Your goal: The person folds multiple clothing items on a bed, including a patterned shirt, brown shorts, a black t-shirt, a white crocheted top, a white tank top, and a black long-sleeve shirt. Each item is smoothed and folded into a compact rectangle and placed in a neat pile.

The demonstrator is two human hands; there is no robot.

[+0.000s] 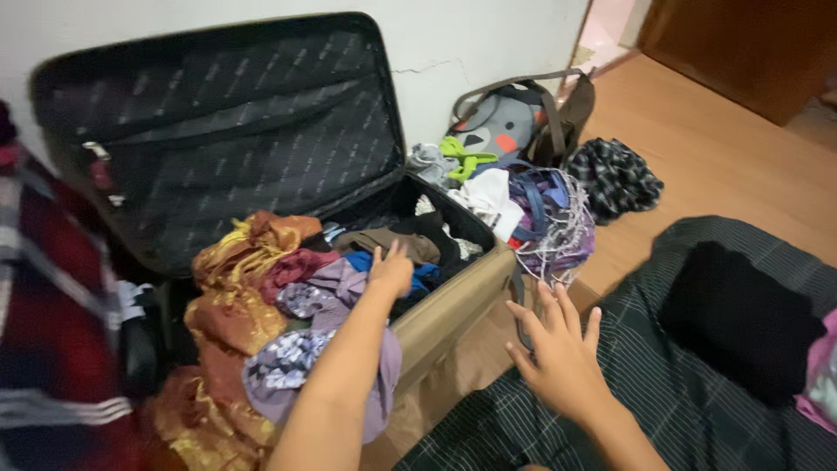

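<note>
An open tan suitcase (453, 301) with a dark lined lid (218, 131) leaning on the wall is stuffed with clothes. My left hand (391, 269) reaches into it, fingers resting on a blue and brown heap of garments (392, 244), beside a lilac cloth (336, 283). A gold and rust fabric (231, 296) spills over the left side. My right hand (558, 349) hovers open, fingers spread, just outside the suitcase's front edge above a dark checked cloth (697, 384), holding nothing.
A grey bag with straps (514, 118) leans on the wall. A purple fringed cloth pile (554, 227) and a dark plaid garment (615, 179) lie on the wooden floor (724, 148). A red striped fabric (52, 331) fills the left edge.
</note>
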